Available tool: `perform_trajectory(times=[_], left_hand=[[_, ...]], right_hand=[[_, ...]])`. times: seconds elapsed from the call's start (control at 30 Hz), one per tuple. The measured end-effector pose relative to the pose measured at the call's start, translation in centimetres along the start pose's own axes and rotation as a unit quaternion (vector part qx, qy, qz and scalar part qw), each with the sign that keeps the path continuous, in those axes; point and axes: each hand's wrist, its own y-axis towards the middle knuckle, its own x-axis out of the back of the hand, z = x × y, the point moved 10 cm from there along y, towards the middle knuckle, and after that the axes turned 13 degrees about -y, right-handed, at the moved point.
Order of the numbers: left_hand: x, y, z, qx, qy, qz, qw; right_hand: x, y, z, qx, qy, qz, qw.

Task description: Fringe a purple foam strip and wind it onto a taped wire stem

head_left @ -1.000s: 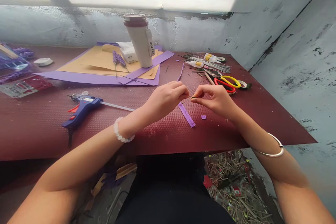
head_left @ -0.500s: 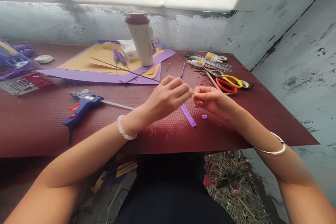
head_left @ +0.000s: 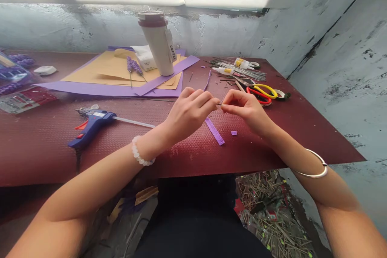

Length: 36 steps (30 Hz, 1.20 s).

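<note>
My left hand [head_left: 195, 109] is closed on a thin dark wire stem [head_left: 165, 100] that runs out to the left over the table. Close to its right, my right hand [head_left: 242, 107] pinches the stem's tip between thumb and forefinger. Below the hands a purple paper strip [head_left: 215, 131] lies on the table, with a small purple piece [head_left: 234, 133] beside it. A twisted purple strip [head_left: 207, 80] lies just beyond my hands.
A blue glue gun [head_left: 93, 127] lies at left. Behind are a tilted coffee cup [head_left: 157, 44], brown and purple paper [head_left: 81, 73] and purple flowers [head_left: 133, 65]. Scissors [head_left: 260, 92], wires [head_left: 249, 73] and glue bottles [head_left: 242, 63] lie at right.
The stem's left end has dropped from above the paper to just in front of it. My right hand has turned, its thumb and forefinger now showing more. The view has shifted slightly.
</note>
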Motion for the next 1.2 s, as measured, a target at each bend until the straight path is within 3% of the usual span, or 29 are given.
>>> perform_trajectory(times=[0.17, 0.27, 0.47, 0.7, 0.8, 1.0, 1.2], left_hand=[[-0.6, -0.2, 0.5, 0.013, -0.018, 0.024, 0.999], [-0.9, -0.2, 0.7, 0.017, -0.023, 0.039, 0.999], [-0.9, 0.0, 0.7, 0.012, -0.005, 0.044, 0.999], [-1.6, -0.2, 0.3, -0.011, -0.016, 0.085, 0.996], [-1.5, -0.2, -0.1, -0.032, -0.021, 0.088, 0.995], [-0.3, -0.1, -0.6, -0.051, -0.082, 0.057, 0.994], [-0.7, -0.3, 1.7, 0.027, -0.063, 0.061, 0.996]], right_hand=[[0.5, 0.0, 0.7, 0.043, -0.091, -0.021, 0.995], [0.4, 0.1, 0.2, 0.020, -0.084, -0.016, 0.996], [-1.0, 0.0, -2.1, -0.089, 0.068, 0.049, 0.992], [-4.0, -1.5, -5.5, -0.283, 0.230, 0.174, 0.915], [-4.6, -1.7, -5.5, -0.277, 0.235, 0.220, 0.905], [-5.0, -1.8, -4.3, -0.218, 0.213, 0.269, 0.913], [-3.6, -1.2, -4.4, -0.233, 0.234, 0.189, 0.925]])
